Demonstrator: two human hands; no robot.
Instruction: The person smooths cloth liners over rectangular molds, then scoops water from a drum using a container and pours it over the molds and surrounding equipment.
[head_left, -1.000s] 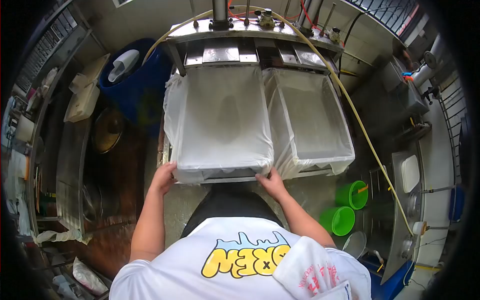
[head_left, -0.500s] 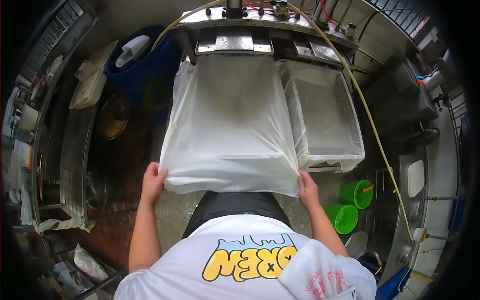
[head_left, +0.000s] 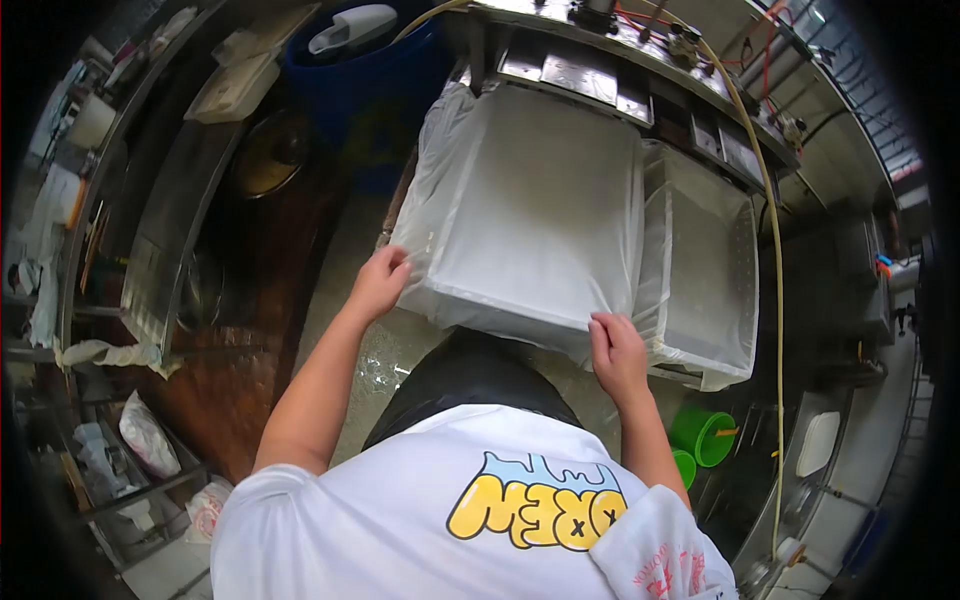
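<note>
Cloth-covered box (head_left: 540, 210): thin white cloth, translucent, matt, creased along the sides.
Right of the box, smaller box (head_left: 705, 265): similar sheer cloth lining.
Beyond the box, plates (head_left: 578, 78): bare metal, smooth, glossy.
Left of the box, drum (head_left: 365, 110): blue plastic, smooth; floor (head_left: 265, 385): reddish brown, wet-looking sheen.
Nearer than the box, shirt (head_left: 370, 500): white cloth, matt; at right, bucket (head_left: 698, 432): green plastic, smooth.

Glossy brown floor (head_left: 262, 400), barred window (head_left: 855, 95)

Wht. cloth (head_left: 550, 195), thin, semi-transp., spread over rect. box (head_left: 510, 305); front edge hangs below rim, L side wrinkled. Loc.: approx. upper ctr., head view.
</note>
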